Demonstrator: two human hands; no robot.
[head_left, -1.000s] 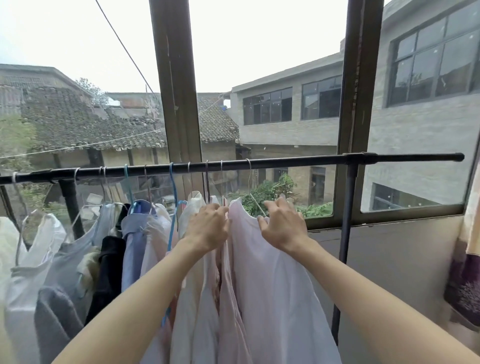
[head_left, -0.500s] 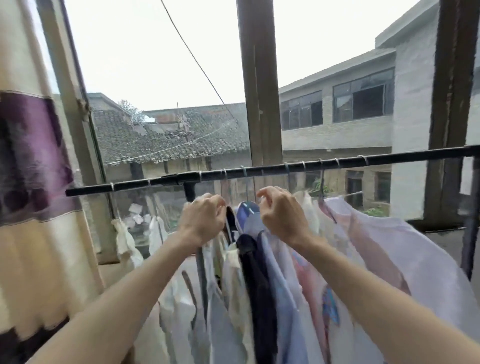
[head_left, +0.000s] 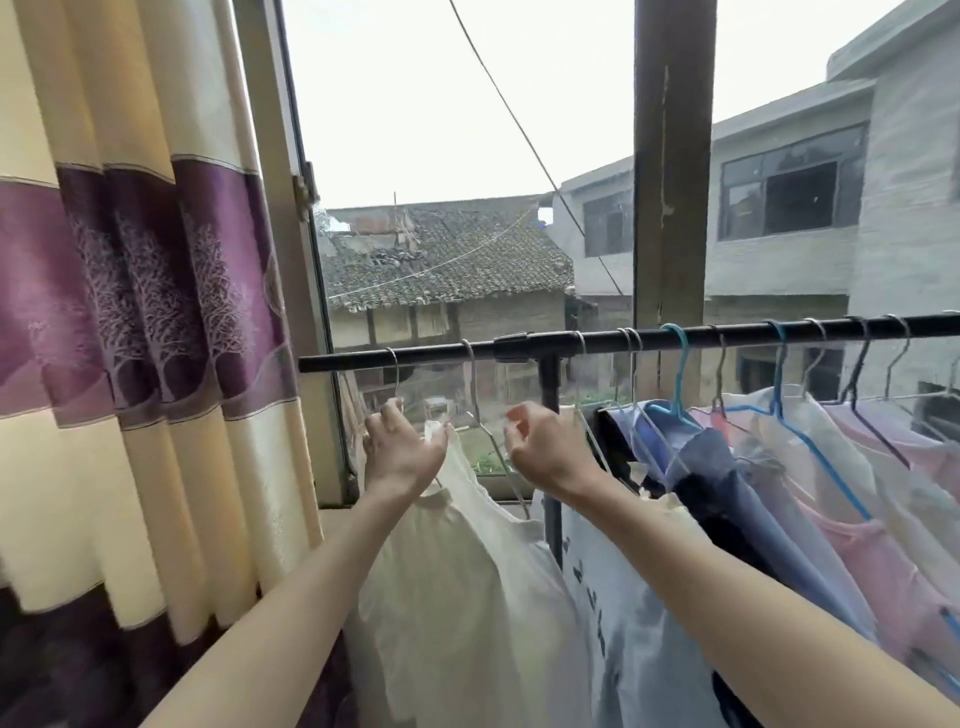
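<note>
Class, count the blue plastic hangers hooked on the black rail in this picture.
2. A light blue plastic hanger hooks on the black metal rail just right of the window post; a darker blue plastic hanger hangs further right. More may be hidden.

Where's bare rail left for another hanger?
Bare rail between its left end by the curtain and the first wire hanger; another gap to the second wire hanger. Right of the upright post, hooks crowd together.

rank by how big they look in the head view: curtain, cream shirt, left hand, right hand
1. curtain, though it hangs nearest the camera
2. cream shirt
3. left hand and right hand: they look alike, so not ranked
</note>
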